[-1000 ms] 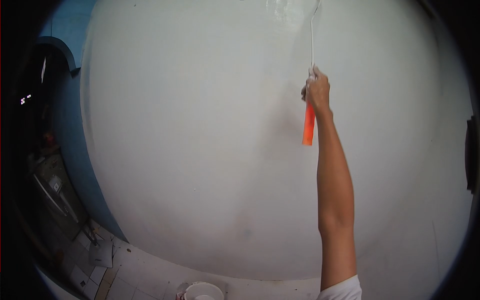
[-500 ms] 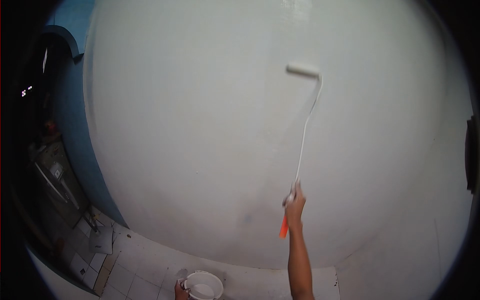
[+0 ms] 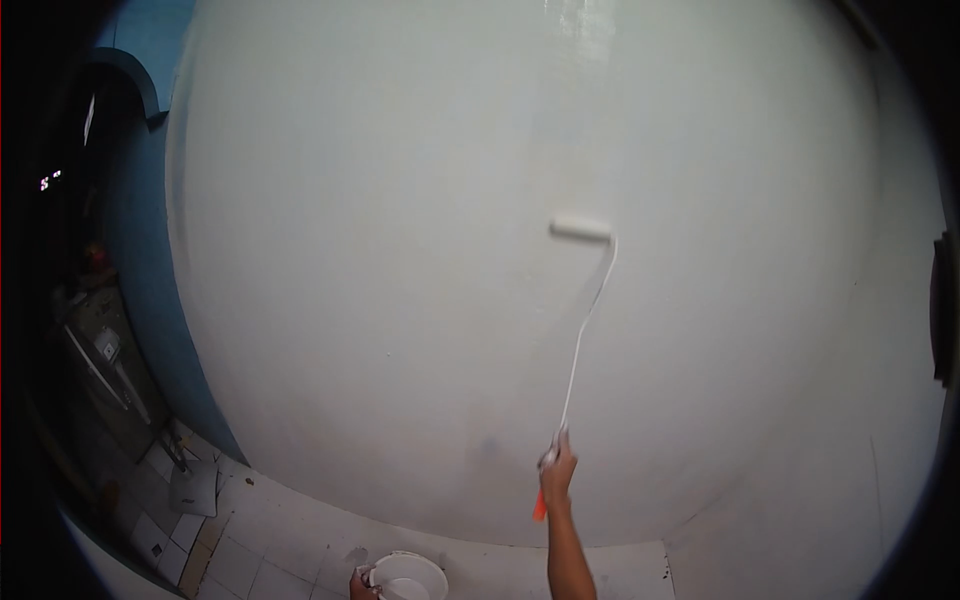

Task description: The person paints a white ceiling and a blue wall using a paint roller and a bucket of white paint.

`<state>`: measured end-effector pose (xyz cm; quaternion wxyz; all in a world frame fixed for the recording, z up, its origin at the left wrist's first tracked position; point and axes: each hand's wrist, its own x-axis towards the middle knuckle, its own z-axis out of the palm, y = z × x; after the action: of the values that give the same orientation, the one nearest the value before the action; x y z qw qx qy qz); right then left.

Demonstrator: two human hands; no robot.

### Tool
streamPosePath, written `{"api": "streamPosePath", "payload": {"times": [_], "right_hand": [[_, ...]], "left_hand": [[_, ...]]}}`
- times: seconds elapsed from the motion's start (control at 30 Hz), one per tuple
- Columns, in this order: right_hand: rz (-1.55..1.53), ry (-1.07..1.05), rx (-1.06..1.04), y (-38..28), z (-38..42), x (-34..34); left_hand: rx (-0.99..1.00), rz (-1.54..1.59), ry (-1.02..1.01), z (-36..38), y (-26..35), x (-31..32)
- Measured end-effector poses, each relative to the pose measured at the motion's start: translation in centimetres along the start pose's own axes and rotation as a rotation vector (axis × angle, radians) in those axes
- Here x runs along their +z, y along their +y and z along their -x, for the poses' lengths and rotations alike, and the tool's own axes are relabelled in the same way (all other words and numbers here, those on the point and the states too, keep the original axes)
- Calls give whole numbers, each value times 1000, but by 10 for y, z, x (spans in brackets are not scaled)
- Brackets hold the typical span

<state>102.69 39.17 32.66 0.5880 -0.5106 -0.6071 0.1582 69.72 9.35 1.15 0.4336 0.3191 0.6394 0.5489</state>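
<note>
A paint roller [image 3: 580, 230] with a long thin white frame and an orange handle is against the pale wall [image 3: 400, 240], slightly blurred. My right hand [image 3: 559, 472] is wrapped round its handle, the orange end showing below the fist. At the bottom edge, my left hand [image 3: 362, 584] grips the rim of a round white bucket [image 3: 410, 578] on its left side. Pale material inside the bucket is only partly in view. Above the roller, a wet, shiny strip runs up the wall.
On the left are a blue wall edge [image 3: 165, 250], a dark doorway, a grey cabinet-like object [image 3: 115, 360] and a dustpan [image 3: 194, 488] on the tiled floor [image 3: 245, 560]. A dark object [image 3: 941, 310] is on the right wall.
The roller has moved down the wall and slightly left, with my right hand lower too. My left hand and the bucket are nearly where they were.
</note>
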Motion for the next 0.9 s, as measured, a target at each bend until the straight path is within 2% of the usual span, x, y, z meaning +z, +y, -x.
{"api": "streamPosePath", "payload": {"times": [0.03,0.1,0.17,0.23,0.27,0.3,0.37,0.43,0.5,0.53,0.6,0.63,0.73,0.8,0.87,0.9], "right_hand": [[-44,4,19,-40,-35,-4],[-121,27,-96,-114,-104,-11],[-139,58,-202,-187,-167,-22],[-117,63,-234,-255,-222,-35],[-198,46,-224,-287,-240,-41],[-229,42,-239,-307,-257,-45],[-264,32,-248,-325,-269,-51],[-260,-9,-157,-331,-269,-51],[-242,17,-223,-297,-251,-39],[-224,48,-291,-271,-238,-32],[-168,57,-257,-215,-203,-19],[-111,64,-266,-178,-183,-12],[-87,8,-118,-83,-93,0],[32,-27,-74,-24,-26,3],[-9,-66,13,46,37,9],[26,-75,56,56,70,3]], "left_hand": [[3,-8,-1,6,8,1],[71,94,19,22,31,12],[86,29,28,26,30,6],[99,-32,44,28,11,2],[177,15,82,25,-7,1],[255,60,122,21,-17,-3],[242,-29,119,21,-16,-14],[218,-111,114,28,-8,-19],[-29,119,146,42,36,-16],[-37,122,147,47,46,-15],[-125,190,155,54,56,-17],[-96,161,165,49,53,-18],[-43,100,116,49,48,-26],[-63,131,117,44,47,-22],[-89,162,128,40,49,-22],[-45,136,73,34,50,-22]]}}
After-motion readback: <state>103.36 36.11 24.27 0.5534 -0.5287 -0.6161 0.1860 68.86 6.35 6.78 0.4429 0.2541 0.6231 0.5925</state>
